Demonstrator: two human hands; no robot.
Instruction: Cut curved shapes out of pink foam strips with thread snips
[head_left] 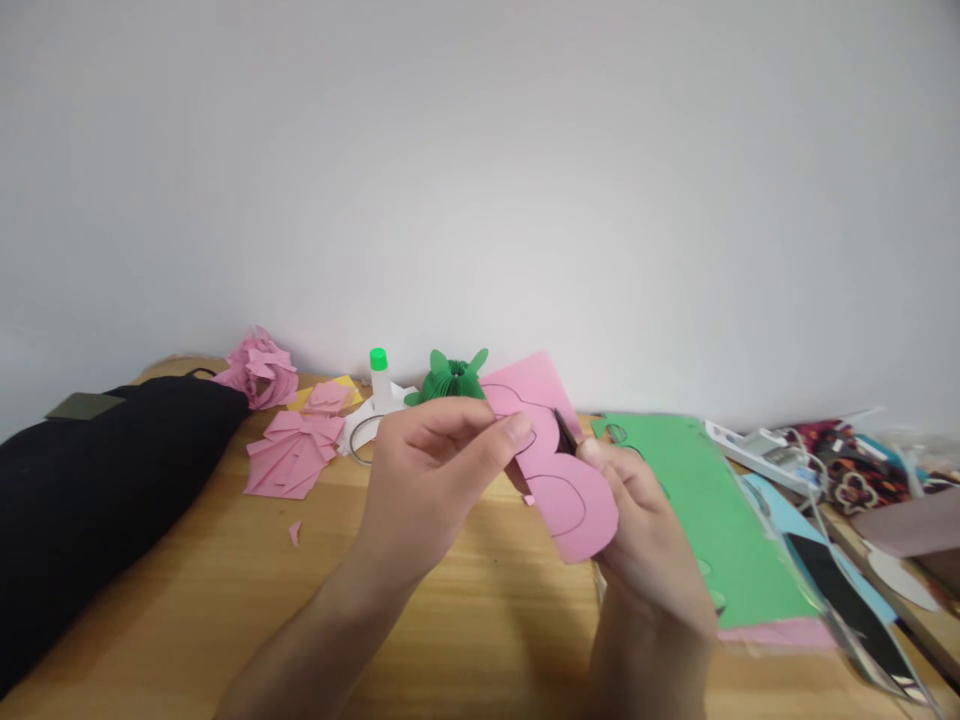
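Observation:
A sheet of pink paper (581, 500) with dark curved lines drawn on it is held up over the table, its right edge cut into rounded lobes. My left hand (442, 480) pinches it between thumb and fingers near its middle. Behind and right of the paper, my right hand (652, 530) is closed around scissors (564, 435). Only the dark blades show, at the notch between two lobes; the handles are hidden by hand and paper. A small pink scrap (529, 499) hangs at the paper's left edge.
Folded pink paper pieces (292, 455), a glue stick (380, 378) with a green cap and a green pleated paper figure (454, 380) stand at the back. Black fabric (112, 480) lies left. Green sheets (720, 530), a power strip (765, 455) and a dark phone-like slab (847, 600) lie right.

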